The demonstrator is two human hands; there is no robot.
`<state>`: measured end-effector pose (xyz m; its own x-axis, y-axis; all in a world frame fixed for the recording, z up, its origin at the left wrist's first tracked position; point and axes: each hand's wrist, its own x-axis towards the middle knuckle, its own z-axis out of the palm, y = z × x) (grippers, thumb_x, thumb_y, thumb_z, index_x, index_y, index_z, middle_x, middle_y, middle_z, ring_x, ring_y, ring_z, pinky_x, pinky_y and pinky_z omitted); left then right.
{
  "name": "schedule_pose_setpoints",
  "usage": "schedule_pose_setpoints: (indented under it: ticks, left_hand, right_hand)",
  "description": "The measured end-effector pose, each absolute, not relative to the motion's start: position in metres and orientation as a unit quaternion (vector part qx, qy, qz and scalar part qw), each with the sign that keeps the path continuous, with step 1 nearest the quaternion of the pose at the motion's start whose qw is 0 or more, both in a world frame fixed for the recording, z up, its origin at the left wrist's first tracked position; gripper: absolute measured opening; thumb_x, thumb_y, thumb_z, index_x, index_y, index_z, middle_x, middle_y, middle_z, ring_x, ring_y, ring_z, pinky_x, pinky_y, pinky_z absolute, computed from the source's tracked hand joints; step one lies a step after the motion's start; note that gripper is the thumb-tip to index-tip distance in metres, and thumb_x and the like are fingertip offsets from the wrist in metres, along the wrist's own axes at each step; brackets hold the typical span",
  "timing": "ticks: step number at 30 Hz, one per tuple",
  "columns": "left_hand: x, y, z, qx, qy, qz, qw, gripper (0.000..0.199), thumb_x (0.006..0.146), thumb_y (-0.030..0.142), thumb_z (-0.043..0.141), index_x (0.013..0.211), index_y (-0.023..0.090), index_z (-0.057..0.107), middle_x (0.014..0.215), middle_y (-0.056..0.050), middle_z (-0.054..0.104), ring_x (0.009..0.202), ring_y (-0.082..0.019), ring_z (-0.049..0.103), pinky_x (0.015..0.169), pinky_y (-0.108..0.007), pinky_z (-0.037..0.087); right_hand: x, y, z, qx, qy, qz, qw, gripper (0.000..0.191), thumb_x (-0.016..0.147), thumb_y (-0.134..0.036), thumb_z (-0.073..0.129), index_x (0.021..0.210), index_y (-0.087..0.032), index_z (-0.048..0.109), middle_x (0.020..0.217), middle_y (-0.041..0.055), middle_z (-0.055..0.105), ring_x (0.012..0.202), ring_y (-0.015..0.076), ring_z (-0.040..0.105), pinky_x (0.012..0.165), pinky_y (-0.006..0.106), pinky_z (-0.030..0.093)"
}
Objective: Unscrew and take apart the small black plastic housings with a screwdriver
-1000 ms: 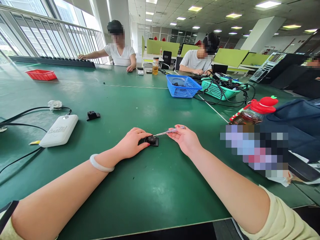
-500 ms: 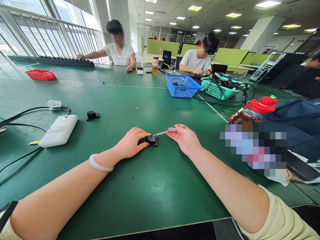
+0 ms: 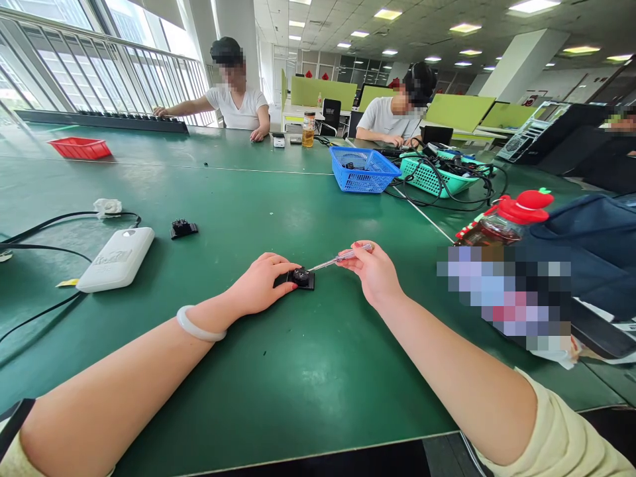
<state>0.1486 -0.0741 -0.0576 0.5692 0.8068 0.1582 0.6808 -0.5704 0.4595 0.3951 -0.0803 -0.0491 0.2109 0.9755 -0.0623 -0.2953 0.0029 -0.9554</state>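
Observation:
A small black part (image 3: 302,277) with a rounded top on a flat base lies on the green table (image 3: 298,397). My left hand (image 3: 261,283) grips it from the left between thumb and fingers. In my right hand (image 3: 370,268), to its right, is a slim screwdriver (image 3: 342,257) with a clear handle, pinched in the fingers. The thin shaft points left and down, its tip at the upper right of the black part; whether it touches is too small to tell. Another similar black part (image 3: 183,228) sits further left.
A white power bank (image 3: 116,260) with cables lies at left. Further back are a red tray (image 3: 80,148), a blue basket (image 3: 364,169) and a green basket (image 3: 437,177) of cables. A red-lidded bottle (image 3: 507,215) and dark bag (image 3: 589,255) stand right. Two people sit across the table.
My right hand has shifted slightly right and up with the screwdriver, whose tip has moved a little right on the black part. My left hand has stayed in place.

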Motion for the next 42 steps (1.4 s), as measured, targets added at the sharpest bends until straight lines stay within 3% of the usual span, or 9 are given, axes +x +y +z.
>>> schedule_pose_setpoints:
  ticks: [6, 18, 32, 42]
  left_hand:
    - [0.148, -0.074, -0.058, 0.87, 0.425, 0.179, 0.175, 0.042, 0.091, 0.044, 0.052, 0.126, 0.024, 0.066, 0.118, -0.009, 0.066, 0.12, -0.03, 0.052, 0.107, -0.049, 0.041]
    - [0.148, -0.073, -0.058, 0.872, 0.42, 0.186, 0.171, 0.041, 0.091, 0.044, 0.053, 0.124, 0.025, 0.067, 0.117, -0.009, 0.066, 0.119, -0.03, 0.053, 0.107, -0.049, 0.041]
    - [0.149, -0.073, -0.058, 0.869, 0.432, 0.175, 0.165, 0.042, 0.09, 0.046, 0.053, 0.119, 0.02, 0.068, 0.121, -0.011, 0.065, 0.12, -0.032, 0.052, 0.107, -0.05, 0.042]
    - [0.149, -0.074, -0.059, 0.869, 0.43, 0.174, 0.173, 0.044, 0.091, 0.045, 0.052, 0.127, 0.024, 0.065, 0.121, -0.01, 0.065, 0.119, -0.03, 0.054, 0.107, -0.05, 0.041]
  right_hand:
    - [0.394, -0.083, -0.048, -0.474, -0.362, 0.509, 0.621, 0.012, 0.084, -0.024, 0.067, 0.08, -0.021, 0.057, 0.068, -0.0001, 0.073, 0.065, 0.0153, 0.07, 0.073, 0.032, 0.059]
    - [0.388, -0.086, -0.051, -0.454, -0.394, 0.523, 0.604, 0.03, 0.075, -0.041, 0.079, 0.078, -0.021, 0.057, 0.07, 0.0001, 0.074, 0.065, 0.0163, 0.071, 0.074, 0.034, 0.06]
    - [0.386, -0.088, -0.052, -0.438, -0.358, 0.527, 0.635, 0.028, 0.076, -0.039, 0.078, 0.081, -0.022, 0.056, 0.075, -0.0003, 0.074, 0.069, 0.0164, 0.072, 0.083, 0.037, 0.06]
    - [0.39, -0.092, -0.05, -0.461, -0.458, 0.407, 0.643, 0.026, 0.081, -0.044, 0.072, 0.085, -0.023, 0.058, 0.087, 0.0003, 0.074, 0.081, 0.0164, 0.071, 0.091, 0.038, 0.055]
